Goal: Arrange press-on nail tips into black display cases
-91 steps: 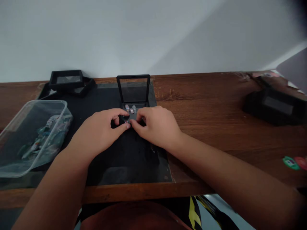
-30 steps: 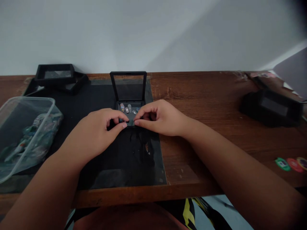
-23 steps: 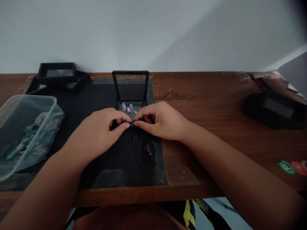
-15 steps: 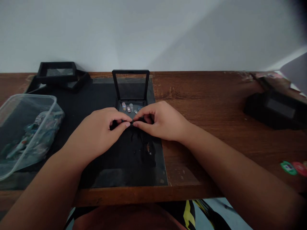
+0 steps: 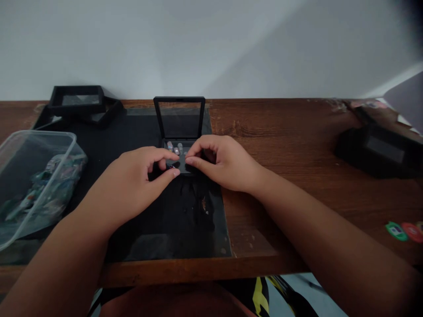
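Clear tub (image 5: 73,140): farthest left, partly cut off by my view; the bagged bits (image 5: 49,185) inside are too blurred for me to sort out.
Stacked black frames (image 5: 76,108): behind the tub, near the wall (image 5: 139,53), one resting on another.
Left hand (image 5: 132,174): thumb and forefinger apart over the left of the case; a small dark piece (image 5: 171,167) shows by the thumb, and I cannot tell whether it is gripped.
Small pale pieces (image 5: 170,146): lying toward the back of the case floor; I judge them light, hard and slick — likely to skid, so I'd pinch them by their edges.
Black case (image 5: 179,99): on the dark mat (image 5: 155,220) between the hands, lid raised at the back. It looks like light, stiff plastic; I'd hold it by the rim and spare the see-through window (image 5: 180,121), probably thin and easily marked.
Right hand (image 5: 224,165): thumb and fingertip close together over the case's right side; I can't tell whether anything sits between them.
Black box (image 5: 380,147): well apart on the wooden table (image 5: 280,132).
Green disc (image 5: 395,230) and red disc (image 5: 412,232): side by side, far right; the green one has a pale patch — maybe print, illegible to me.
Writing: no brand or label I can read.
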